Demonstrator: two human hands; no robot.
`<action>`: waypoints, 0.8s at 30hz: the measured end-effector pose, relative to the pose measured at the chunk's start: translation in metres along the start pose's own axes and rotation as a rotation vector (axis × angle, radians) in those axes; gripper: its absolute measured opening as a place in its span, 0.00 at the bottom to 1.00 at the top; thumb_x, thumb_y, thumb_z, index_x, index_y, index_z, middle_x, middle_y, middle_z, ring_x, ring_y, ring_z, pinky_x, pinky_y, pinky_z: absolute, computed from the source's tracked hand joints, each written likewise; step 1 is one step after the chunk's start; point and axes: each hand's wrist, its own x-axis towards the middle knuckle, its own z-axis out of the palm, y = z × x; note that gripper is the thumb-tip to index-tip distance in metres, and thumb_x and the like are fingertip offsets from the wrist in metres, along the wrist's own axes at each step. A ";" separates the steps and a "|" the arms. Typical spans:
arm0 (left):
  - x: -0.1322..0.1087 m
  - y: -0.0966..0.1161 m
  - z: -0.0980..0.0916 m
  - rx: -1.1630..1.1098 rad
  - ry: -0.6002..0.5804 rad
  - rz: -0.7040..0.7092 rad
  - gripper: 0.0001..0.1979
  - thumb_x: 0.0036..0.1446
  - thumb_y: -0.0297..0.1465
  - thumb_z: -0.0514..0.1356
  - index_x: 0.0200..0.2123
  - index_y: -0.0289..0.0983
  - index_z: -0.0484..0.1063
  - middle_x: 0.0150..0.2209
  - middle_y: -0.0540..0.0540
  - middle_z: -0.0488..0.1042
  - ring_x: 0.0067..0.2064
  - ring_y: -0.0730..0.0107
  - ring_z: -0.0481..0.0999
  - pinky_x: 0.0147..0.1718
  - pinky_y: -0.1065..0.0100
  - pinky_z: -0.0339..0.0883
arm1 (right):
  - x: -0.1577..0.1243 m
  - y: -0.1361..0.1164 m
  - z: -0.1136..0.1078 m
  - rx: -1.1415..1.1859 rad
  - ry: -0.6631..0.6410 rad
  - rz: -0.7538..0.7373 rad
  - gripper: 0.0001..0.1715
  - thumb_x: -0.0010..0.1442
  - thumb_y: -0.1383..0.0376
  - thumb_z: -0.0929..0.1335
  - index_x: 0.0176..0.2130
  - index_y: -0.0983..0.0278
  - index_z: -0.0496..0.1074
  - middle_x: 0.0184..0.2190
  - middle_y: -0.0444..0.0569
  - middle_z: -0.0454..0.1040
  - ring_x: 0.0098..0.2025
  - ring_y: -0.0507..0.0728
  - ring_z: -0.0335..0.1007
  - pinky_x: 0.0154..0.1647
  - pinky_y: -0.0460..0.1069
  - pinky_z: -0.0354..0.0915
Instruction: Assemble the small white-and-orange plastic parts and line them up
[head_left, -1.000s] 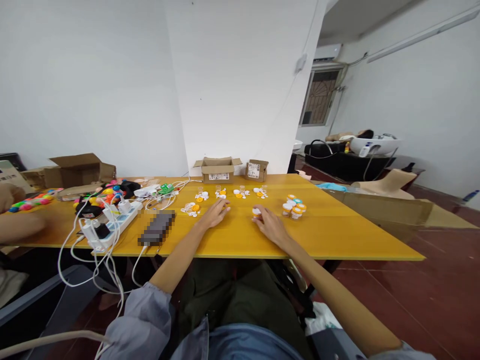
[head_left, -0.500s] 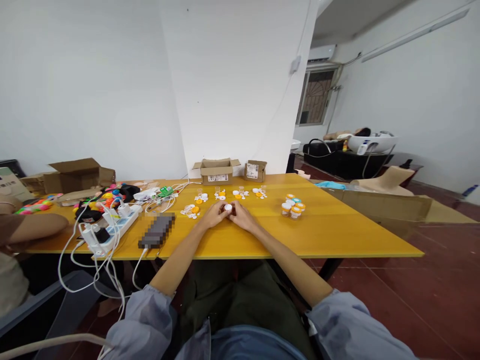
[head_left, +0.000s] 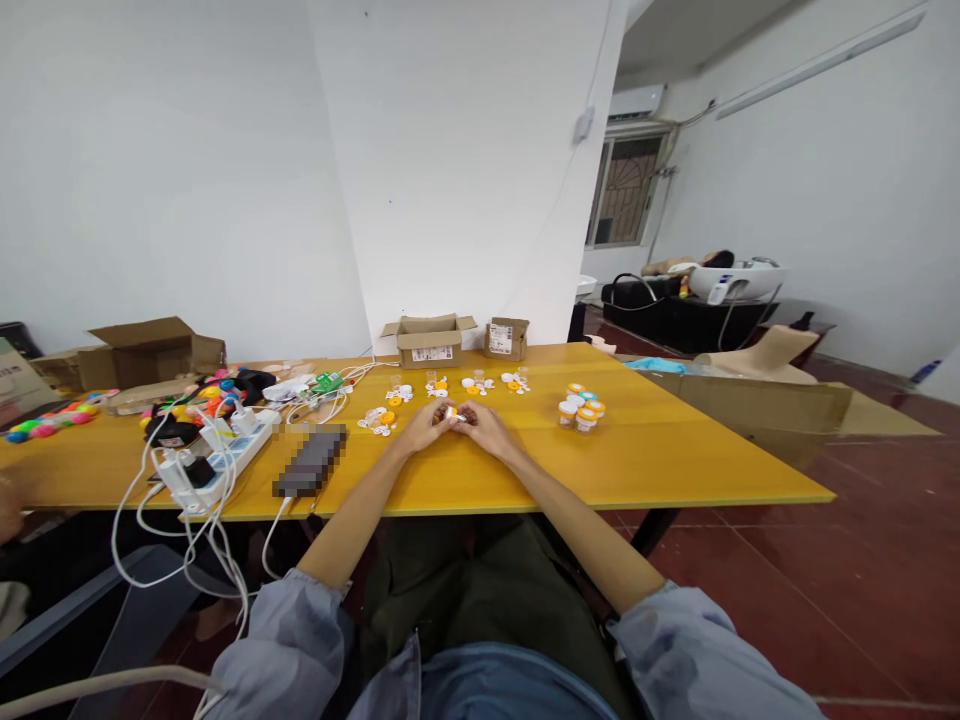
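Between my two hands, just above the yellow table (head_left: 637,460), is a small round container (head_left: 452,413) with white and orange parts. My left hand (head_left: 426,428) has its fingers closed on one side of it. From the other side, my right hand (head_left: 480,425) grips it too. Beyond my hands lie loose groups of small white and orange plastic pieces with clear cups (head_left: 431,378). Off to the right, several lidded jars (head_left: 580,408) with orange, white and blue lids stand close together, some stacked.
A dark phone-like device (head_left: 311,462), blurred out, lies left of my arms beside a white power strip (head_left: 225,460) with tangled cables. Two cardboard boxes (head_left: 429,345) stand by the wall. Colourful balls (head_left: 64,418) and another box (head_left: 150,350) are further left.
The container has turned in my fingers from its white top facing up to its orange and white side showing. At far left, a person's arm has pulled back from the table.
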 end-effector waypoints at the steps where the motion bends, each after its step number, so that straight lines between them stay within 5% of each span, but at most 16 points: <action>1: 0.000 0.000 0.000 -0.009 -0.007 -0.002 0.19 0.59 0.45 0.62 0.47 0.39 0.73 0.37 0.48 0.78 0.39 0.64 0.75 0.40 0.65 0.70 | 0.001 0.000 0.000 0.031 -0.003 0.013 0.13 0.50 0.58 0.74 0.36 0.60 0.73 0.33 0.45 0.79 0.36 0.58 0.75 0.41 0.53 0.69; 18: 0.003 -0.003 0.001 -0.172 -0.003 -0.066 0.18 0.48 0.40 0.71 0.38 0.38 0.72 0.36 0.48 0.77 0.38 0.67 0.77 0.41 0.64 0.72 | -0.002 -0.007 -0.010 0.283 -0.032 0.122 0.19 0.48 0.54 0.75 0.38 0.62 0.77 0.37 0.48 0.80 0.33 0.56 0.75 0.32 0.50 0.72; 24: 0.002 -0.001 0.002 -0.178 0.001 -0.064 0.17 0.47 0.37 0.71 0.37 0.38 0.72 0.36 0.48 0.77 0.37 0.67 0.77 0.41 0.64 0.72 | -0.002 -0.010 -0.008 0.234 -0.012 0.143 0.16 0.52 0.52 0.72 0.31 0.62 0.75 0.26 0.46 0.77 0.29 0.55 0.74 0.30 0.50 0.71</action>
